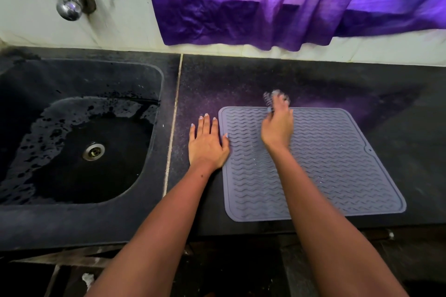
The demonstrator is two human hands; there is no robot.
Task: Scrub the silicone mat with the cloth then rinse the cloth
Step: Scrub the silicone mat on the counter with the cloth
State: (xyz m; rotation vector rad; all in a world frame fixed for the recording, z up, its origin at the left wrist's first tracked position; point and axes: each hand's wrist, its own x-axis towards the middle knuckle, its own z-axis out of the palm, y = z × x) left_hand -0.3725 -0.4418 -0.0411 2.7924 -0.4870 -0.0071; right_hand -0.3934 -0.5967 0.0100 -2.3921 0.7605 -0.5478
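A grey silicone mat with wavy ridges lies flat on the dark counter, right of the sink. My left hand lies flat with straight fingers on the counter at the mat's left edge, the thumb touching the mat. My right hand is over the mat's far edge, blurred, its fingers curled round a small greyish cloth that sticks out beyond the fingertips. Most of the cloth is hidden by the hand and by blur.
A dark sink with a metal drain and wet patches sits to the left. A tap is mounted on the wall above it. A purple curtain hangs over the back wall. The dark counter extends to the right.
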